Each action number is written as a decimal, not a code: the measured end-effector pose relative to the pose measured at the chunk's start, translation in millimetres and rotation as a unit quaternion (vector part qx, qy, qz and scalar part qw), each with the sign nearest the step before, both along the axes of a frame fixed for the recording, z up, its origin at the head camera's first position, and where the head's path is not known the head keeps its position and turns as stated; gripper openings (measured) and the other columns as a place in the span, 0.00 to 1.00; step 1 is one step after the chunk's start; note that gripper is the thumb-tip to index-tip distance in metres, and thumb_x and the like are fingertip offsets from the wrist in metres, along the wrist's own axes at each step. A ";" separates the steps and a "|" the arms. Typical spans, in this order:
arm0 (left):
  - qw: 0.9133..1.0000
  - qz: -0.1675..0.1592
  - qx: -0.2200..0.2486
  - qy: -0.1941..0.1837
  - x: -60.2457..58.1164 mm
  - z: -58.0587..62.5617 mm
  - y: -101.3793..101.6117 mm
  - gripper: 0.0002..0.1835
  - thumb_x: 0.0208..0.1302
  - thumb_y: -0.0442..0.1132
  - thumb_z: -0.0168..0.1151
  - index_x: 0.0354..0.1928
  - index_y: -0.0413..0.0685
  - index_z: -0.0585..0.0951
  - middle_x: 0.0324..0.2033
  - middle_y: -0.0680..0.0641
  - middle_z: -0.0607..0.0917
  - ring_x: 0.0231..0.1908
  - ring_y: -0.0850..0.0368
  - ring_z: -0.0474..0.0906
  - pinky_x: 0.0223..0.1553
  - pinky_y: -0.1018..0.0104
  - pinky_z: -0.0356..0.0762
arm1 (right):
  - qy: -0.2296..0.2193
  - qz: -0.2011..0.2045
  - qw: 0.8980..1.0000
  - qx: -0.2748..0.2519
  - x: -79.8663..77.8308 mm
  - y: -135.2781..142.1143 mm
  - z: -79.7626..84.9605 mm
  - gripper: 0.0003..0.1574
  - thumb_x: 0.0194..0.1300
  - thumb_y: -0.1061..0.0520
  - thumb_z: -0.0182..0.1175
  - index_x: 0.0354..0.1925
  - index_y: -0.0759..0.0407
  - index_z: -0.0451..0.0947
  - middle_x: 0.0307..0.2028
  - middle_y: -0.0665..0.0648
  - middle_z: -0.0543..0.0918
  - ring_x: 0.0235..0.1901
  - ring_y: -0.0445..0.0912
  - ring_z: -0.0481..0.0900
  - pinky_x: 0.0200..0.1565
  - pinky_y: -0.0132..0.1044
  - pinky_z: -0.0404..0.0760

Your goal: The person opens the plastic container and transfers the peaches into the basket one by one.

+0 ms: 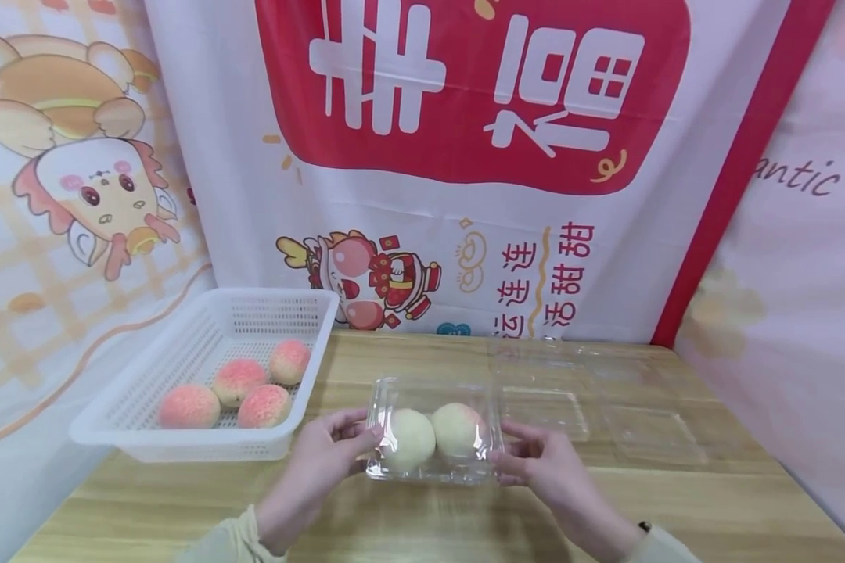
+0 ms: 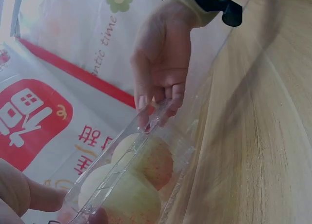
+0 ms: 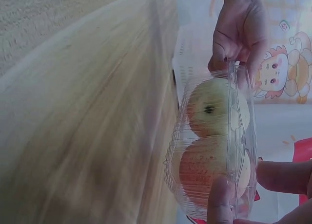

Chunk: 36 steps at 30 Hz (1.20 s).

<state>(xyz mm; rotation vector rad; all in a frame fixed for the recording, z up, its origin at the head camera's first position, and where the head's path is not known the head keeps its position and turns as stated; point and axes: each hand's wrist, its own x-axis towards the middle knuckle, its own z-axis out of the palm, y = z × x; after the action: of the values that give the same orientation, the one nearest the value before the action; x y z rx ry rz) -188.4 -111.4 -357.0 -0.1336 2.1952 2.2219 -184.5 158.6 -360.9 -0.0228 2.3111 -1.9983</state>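
A clear plastic clamshell box (image 1: 429,467) with two pale peaches (image 1: 459,430) inside is held up just above the table. Its lid lies over the fruit. At the box's left end my left hand (image 1: 324,457) pinches the rim between thumb and fingers. My right hand (image 1: 552,469) grips the opposite end the same way. From the right wrist, the peaches' pink-red sides (image 3: 202,168) show through the ribbed wall, one with a dark stem hollow. The left wrist view shows the right hand (image 2: 163,63) with its fingertips on the box edge.
To the left stands a white plastic basket (image 1: 98,426) with several pink peaches (image 1: 190,407) in it. More clear plastic boxes (image 1: 651,430) lie on the wooden table (image 1: 760,508) at the right. Printed cloths (image 1: 394,195) hang behind and at both sides.
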 end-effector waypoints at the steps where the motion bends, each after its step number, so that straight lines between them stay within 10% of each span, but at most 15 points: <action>1: 1.000 -0.001 -0.002 0.000 1.4 -1.8 -0.7 0.26 0.60 0.31 0.68 0.59 0.28 0.74 0.40 0.41 0.79 0.36 0.52 0.78 0.39 0.59 0.84 | 0.001 -0.003 1.000 -0.001 1.7 -0.8 -1.6 0.38 0.55 0.70 0.68 0.62 0.78 0.67 0.37 0.64 0.80 0.35 0.51 0.80 0.40 0.43 0.85; 20: 0.999 -0.030 0.031 -0.032 12.3 -36.9 -7.4 0.30 0.62 0.34 0.68 0.62 0.26 0.70 0.41 0.41 0.79 0.37 0.52 0.80 0.42 0.59 0.84 | 0.010 -0.073 0.997 -0.010 19.1 -2.9 -19.3 0.32 0.57 0.68 0.69 0.59 0.77 0.72 0.35 0.60 0.81 0.34 0.49 0.80 0.35 0.39 0.84; 36: 0.994 -0.086 0.047 -0.051 10.7 -49.0 -21.0 0.35 0.64 0.37 0.66 0.66 0.24 0.63 0.47 0.38 0.80 0.42 0.50 0.81 0.48 0.56 0.82 | -0.019 0.043 0.999 0.008 15.8 8.9 -34.5 0.37 0.59 0.61 0.70 0.61 0.78 0.69 0.35 0.58 0.82 0.35 0.51 0.83 0.39 0.44 0.84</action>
<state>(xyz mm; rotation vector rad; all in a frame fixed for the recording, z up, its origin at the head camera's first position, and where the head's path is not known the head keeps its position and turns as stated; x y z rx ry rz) -177.7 -132.4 -406.0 -0.0536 1.9663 2.1687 -168.7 167.5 -395.4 -0.0810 2.2634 -1.9216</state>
